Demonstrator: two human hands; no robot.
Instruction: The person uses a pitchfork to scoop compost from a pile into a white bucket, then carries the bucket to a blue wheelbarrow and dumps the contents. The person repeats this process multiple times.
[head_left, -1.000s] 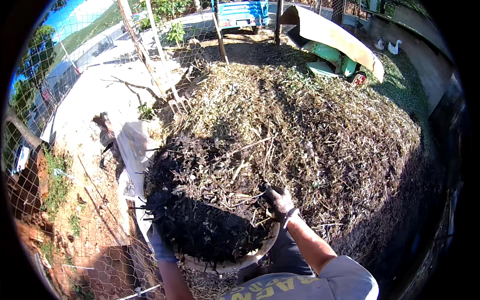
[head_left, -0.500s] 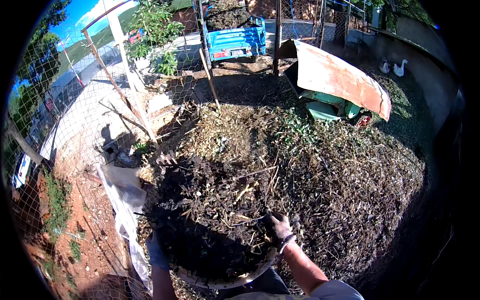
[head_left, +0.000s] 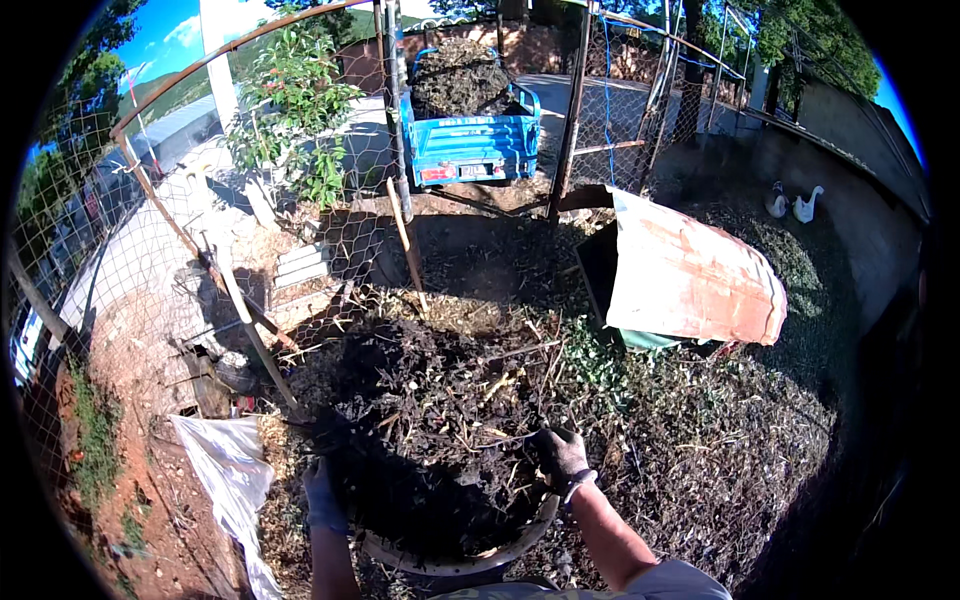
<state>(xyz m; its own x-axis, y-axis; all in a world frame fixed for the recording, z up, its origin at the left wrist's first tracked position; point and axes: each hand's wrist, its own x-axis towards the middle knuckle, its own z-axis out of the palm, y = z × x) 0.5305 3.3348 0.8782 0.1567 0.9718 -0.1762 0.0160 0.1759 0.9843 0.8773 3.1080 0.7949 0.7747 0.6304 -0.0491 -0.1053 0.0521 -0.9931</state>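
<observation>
Dark, crumbly compost mixed with leaves and stalks (head_left: 430, 410) fills a wide round basin held in front of me. Only the basin's pale near rim (head_left: 525, 540) shows below the heap. My left hand (head_left: 325, 498), in a greyish glove, is at the basin's left side; it is in shade and its fingers are mostly hidden. At the right side, my right hand (head_left: 560, 455) in a dark, dirty glove is closed on the edge, with a light band at the wrist. A thin stick pokes out of the heap by this hand.
Leaf litter (head_left: 700, 440) covers the ground to the right. Ahead, a rusty curved metal sheet (head_left: 695, 275) lies over something green. A blue cart (head_left: 470, 145) loaded with dark material stands beyond the fence opening. Wire fence (head_left: 160, 250) and white plastic sheeting (head_left: 225, 465) are left; a goose (head_left: 806, 205) stands far right.
My view has tilted up, so the cart, metal sheet and fence posts sit lower in the picture. The basin stays between my hands, and both keep their places on it.
</observation>
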